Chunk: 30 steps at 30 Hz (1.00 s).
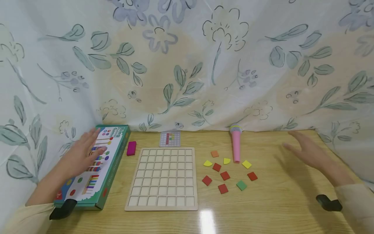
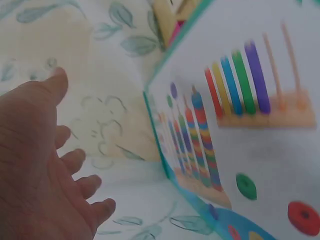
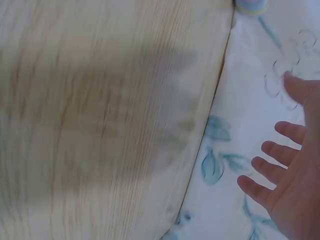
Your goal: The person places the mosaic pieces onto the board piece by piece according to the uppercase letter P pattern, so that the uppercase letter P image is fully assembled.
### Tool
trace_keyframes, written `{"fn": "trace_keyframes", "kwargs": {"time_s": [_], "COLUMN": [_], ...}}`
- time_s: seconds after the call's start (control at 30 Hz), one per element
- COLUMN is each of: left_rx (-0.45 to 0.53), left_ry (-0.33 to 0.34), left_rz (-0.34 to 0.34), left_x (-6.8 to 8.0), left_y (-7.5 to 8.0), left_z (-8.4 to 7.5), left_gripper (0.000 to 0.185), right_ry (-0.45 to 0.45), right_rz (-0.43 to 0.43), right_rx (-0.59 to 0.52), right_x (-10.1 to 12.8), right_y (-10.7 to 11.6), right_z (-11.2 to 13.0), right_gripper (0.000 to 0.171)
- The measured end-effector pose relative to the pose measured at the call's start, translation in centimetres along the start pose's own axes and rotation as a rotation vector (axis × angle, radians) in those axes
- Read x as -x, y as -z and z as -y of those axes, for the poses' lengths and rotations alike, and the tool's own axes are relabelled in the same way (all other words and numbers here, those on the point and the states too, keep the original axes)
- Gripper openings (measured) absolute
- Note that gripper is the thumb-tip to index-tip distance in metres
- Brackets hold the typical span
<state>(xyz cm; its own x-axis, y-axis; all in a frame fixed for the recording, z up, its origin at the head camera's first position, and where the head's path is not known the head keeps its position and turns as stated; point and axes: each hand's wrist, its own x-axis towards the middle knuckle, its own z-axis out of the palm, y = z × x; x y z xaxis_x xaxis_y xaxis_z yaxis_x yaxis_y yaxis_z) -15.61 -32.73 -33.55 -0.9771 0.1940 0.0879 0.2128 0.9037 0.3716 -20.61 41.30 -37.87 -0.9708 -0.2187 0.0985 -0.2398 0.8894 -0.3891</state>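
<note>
My left hand point(image 1: 80, 154) hovers over the ring game box point(image 1: 112, 169) at the left, fingers extended and holding nothing. Over the right side of the table, my right hand point(image 1: 306, 151) is raised, its fingers spread and its shadow on the wood. Between the hands lies a wooden grid board point(image 1: 162, 177) with bare square cells. Right of it are scattered several small tiles: red squares point(image 1: 225, 175), a green square point(image 1: 241, 185), an orange square point(image 1: 214, 153), a yellow square point(image 1: 246, 164) and yellow quarter-rounds point(image 1: 207, 163). In the left wrist view the box point(image 2: 270, 155) fills the right side.
A pink toy microphone point(image 1: 236, 146) lies behind the tiles. A pattern card point(image 1: 170, 139) sits behind the board, against the floral curtain point(image 1: 181, 65). Between box and board is a magenta block point(image 1: 131, 148). The curtain encloses the table point(image 1: 263, 208) at back and sides.
</note>
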Motion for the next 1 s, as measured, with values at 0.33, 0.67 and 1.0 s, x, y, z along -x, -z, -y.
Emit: {"fn": "trace_keyframes", "kwargs": {"time_s": [0.33,0.67,1.0], "left_rx": [0.027,0.015,0.003], "left_ry": [-0.082,-0.170,-0.146], "left_rz": [-0.058,-0.083,-0.004], "left_x": [2.0,3.8,5.2], "left_y": [-0.9,-3.3,-6.2], "left_z": [-3.3,-6.1,-7.9], "left_gripper": [0.081,0.079,0.078], "right_ry": [0.035,0.075,0.127], "right_rz": [-0.059,-0.090,-0.100], "right_rx": [0.019,-0.062,-0.166], "right_x": [0.8,1.4,1.1], "right_y": [-1.4,-2.9,-5.1], "right_z": [5.2,10.0,13.8], "right_gripper": [0.064,0.058,0.047]}}
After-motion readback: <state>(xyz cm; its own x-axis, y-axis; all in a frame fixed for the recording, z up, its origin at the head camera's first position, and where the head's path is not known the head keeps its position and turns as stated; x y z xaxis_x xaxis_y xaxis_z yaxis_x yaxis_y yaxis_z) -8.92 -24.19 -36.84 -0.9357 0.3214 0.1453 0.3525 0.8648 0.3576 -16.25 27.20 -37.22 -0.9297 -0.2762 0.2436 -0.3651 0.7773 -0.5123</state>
